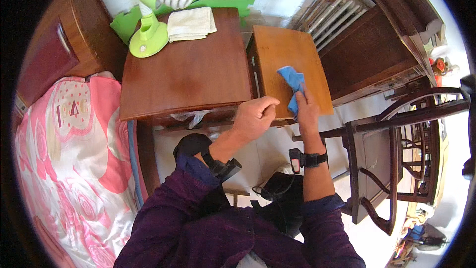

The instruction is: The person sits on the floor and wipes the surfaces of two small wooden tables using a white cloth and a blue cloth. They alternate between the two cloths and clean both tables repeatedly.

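My right hand (308,109) grips a blue cloth (292,82), which hangs loosely bunched over the light-brown wooden table top (282,48). Just left of it is my left hand (257,115), its fingers curled and no object visible in them, over the gap between the two wooden surfaces. A darker reddish-brown wooden tabletop (186,70) lies to the left. On its back part stand a green desk lamp (148,35) with a spiral bulb and a folded cream cloth (191,23).
A bed with a pink and white floral cover (78,156) is at the left. A dark wooden chair (372,163) stands at the right. Behind the light-brown top are a radiator (338,16) and a dark wooden cabinet (368,52). Clear plastic (195,117) hangs below the dark tabletop's front edge.
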Demonstrator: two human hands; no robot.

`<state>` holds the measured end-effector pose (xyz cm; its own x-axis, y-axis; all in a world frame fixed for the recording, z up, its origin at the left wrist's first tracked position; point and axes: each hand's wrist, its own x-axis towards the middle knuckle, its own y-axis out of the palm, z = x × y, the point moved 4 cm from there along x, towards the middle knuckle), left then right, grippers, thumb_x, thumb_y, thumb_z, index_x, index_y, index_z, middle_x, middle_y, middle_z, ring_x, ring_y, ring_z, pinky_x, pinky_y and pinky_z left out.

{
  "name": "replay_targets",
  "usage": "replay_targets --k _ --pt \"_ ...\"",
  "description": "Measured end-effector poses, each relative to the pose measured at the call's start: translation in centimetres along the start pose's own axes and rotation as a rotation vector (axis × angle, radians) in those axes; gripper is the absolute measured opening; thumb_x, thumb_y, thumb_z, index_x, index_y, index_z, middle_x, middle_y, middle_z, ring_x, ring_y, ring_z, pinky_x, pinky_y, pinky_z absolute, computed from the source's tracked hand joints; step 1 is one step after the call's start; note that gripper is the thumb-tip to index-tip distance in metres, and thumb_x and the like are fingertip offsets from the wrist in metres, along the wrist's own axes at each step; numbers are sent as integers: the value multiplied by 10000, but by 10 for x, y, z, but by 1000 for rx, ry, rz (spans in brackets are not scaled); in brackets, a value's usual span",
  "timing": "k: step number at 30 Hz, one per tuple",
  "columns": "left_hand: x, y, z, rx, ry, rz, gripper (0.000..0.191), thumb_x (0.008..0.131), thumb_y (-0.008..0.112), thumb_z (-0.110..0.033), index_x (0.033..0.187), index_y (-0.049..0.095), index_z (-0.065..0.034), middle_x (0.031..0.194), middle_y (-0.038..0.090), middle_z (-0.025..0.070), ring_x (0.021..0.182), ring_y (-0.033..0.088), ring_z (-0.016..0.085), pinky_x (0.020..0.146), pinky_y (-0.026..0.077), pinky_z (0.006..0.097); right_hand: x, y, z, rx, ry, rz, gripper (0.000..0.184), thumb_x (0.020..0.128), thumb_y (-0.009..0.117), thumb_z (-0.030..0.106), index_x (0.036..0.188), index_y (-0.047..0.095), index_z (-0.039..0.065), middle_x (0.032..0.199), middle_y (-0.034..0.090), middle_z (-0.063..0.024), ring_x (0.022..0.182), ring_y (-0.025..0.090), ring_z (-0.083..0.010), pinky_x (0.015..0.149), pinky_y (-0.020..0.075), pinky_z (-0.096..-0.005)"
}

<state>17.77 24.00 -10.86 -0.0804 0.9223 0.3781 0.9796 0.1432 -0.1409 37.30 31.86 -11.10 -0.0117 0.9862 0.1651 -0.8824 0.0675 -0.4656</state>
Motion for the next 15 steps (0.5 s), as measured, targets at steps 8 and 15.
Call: replay_targets --k 8,15 --pt "-30 41 18 455 0 942 170 887 572 -187 879 689 -63 878 728 177 850 700 423 722 536 529 47 17 104 381 37 147 437 1041 613 225 1409 604 -11 1173 675 -22 985 604 -105 859 509 -270" --pt "-60 48 52 46 -389 787 144 911 581 -170 995 644 -72 973 729 157 967 682 376 820 546 470 16 126 148 -143 -563 464 477 984 659 291 1420 613 102 1456 589 -202 1383 535 -354 1116 446 -432"
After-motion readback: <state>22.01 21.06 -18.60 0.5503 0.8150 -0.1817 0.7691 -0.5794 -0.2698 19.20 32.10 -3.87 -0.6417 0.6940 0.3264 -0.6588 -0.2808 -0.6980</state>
